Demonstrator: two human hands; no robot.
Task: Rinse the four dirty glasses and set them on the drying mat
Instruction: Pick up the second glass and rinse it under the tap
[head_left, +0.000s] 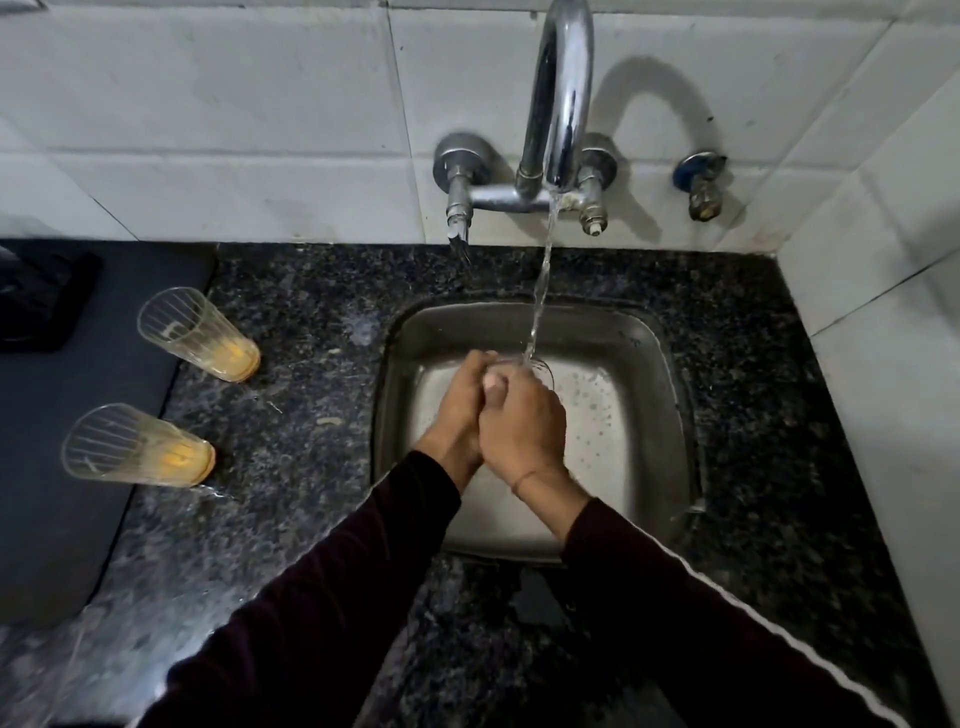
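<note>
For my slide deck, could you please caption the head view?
Both hands hold a glass under the running tap over the sink; two dirty glasses wait beside it.

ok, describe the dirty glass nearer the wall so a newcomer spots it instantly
Start at the steel sink, then look left across the black speckled granite counter. Two ribbed clear glasses with orange dregs stand there; it is the upper glass, closest to the white tiled wall.

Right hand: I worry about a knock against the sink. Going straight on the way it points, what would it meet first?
The right hand points up-frame, fingers round the glass under the water stream. Beyond that comes the sink back wall, probably; depth is unclear.
</note>
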